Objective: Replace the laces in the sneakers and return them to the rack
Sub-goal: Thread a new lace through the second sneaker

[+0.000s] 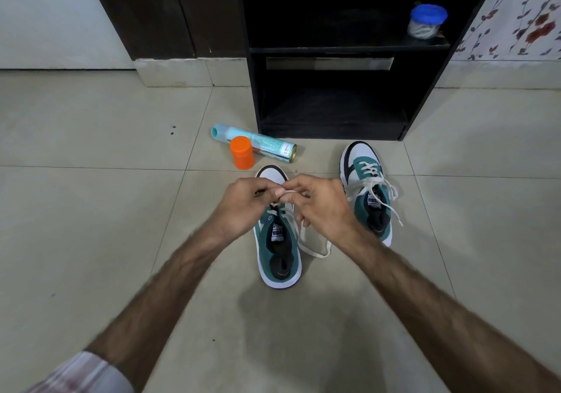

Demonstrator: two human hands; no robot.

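Note:
Two teal, white and black sneakers stand on the tiled floor, toes pointing to the black rack [334,49]. Over the front of the left sneaker [277,253] my left hand [243,204] and my right hand [318,207] meet and both pinch its white lace [312,251]. One end of that lace loops loose on the floor to the shoe's right. The right sneaker [368,189] stands apart by the rack, with a white lace threaded through it and its ends hanging loose.
A pale blue spray can [258,144] lies on the floor left of the rack, with an orange cap [242,153] beside it. A clear jar with a blue lid [426,22] sits on the rack's shelf. A dark door frame stands at the left.

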